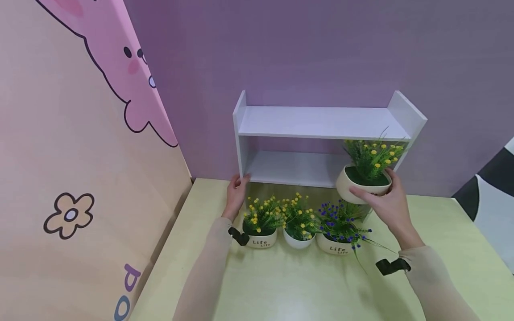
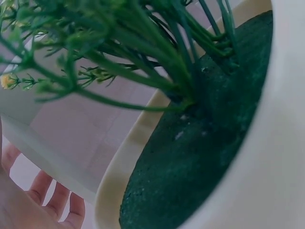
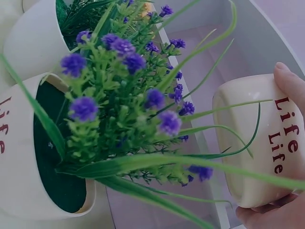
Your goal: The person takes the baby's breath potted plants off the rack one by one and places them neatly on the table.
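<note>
My right hand (image 1: 387, 207) grips a cream oval flowerpot (image 1: 345, 189) with yellow artificial flowers, thumb on its front and fingers round its right side. The pot is held above the table, before the right end of the lower board of a white two-tier shelf (image 1: 309, 122). In the right wrist view that pot (image 3: 252, 138) shows red "Life" lettering between thumb and fingers. At the shelf's lower left corner, my left hand (image 1: 236, 194) holds the side panel's edge. The left wrist view shows its curled fingers (image 2: 57, 198) at the white panel, partly behind a nearby pot.
In front of the shelf stand a cream pot with yellow flowers (image 1: 261, 241), a white round pot (image 1: 299, 241) and a cream pot with purple flowers (image 1: 335, 245). The pale table (image 1: 289, 285) meets a purple wall (image 1: 301, 53) behind and a decorated panel (image 1: 72, 147) at left.
</note>
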Demonstrator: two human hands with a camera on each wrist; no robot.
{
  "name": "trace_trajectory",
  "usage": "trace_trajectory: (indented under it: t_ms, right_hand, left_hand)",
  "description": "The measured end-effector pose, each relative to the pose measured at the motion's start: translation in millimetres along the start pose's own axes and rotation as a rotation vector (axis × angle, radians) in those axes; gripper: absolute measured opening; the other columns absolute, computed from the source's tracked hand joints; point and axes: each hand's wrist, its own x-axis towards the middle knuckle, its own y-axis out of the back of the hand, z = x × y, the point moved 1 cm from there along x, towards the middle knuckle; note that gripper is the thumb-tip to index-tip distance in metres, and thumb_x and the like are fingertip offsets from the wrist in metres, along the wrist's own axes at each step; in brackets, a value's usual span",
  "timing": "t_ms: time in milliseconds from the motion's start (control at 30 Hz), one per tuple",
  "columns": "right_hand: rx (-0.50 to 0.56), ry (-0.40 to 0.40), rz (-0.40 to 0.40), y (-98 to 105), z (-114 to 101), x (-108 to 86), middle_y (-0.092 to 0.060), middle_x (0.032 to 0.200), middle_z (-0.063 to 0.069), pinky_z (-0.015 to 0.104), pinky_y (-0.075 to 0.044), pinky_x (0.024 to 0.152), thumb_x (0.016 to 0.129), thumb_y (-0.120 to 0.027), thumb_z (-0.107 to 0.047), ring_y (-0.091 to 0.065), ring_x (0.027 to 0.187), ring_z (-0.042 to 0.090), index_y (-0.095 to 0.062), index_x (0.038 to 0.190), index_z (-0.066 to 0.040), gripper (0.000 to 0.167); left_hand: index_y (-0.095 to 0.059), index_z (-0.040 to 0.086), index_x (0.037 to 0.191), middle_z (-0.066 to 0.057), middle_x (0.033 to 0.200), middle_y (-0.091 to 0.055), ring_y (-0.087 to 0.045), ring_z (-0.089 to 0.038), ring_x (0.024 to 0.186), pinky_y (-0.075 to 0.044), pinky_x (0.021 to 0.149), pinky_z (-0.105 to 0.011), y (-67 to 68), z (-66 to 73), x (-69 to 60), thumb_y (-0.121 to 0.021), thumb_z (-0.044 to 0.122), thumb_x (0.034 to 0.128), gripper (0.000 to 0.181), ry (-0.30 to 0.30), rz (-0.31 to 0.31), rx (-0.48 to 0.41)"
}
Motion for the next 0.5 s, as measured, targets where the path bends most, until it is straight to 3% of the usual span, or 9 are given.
trace_trajectory:
  t_ms: [267,500]
  right_hand:
    - [0.016,-0.011,0.000,4.1,8.5,-5.5,-0.051,0.097,0.005,0.027,-0.044,0.063,0.094,-0.081,-0.048,-0.049,0.073,0.012,-0.008,0.173,-0.017,0.112]
    - [0.038,-0.013,0.013,9.5,14.7,-10.5,-0.056,0.090,-0.004,0.025,-0.046,0.063,0.095,-0.080,-0.044,-0.054,0.072,0.006,-0.008,0.172,-0.014,0.110]
  left_hand:
    - [-0.057,0.018,0.148,-0.019,0.142,-0.060,-0.059,-0.036,0.126,-0.049,0.104,-0.057,-0.2,-1.2,0.8,-0.061,0.057,0.1035,0.059,0.002,-0.011,-0.004]
    - [-0.056,0.017,0.149,-0.019,0.141,-0.059,-0.059,-0.036,0.126,-0.049,0.105,-0.057,0.4,-1.8,1.1,-0.061,0.059,0.1029,0.062,0.018,0.000,0.002]
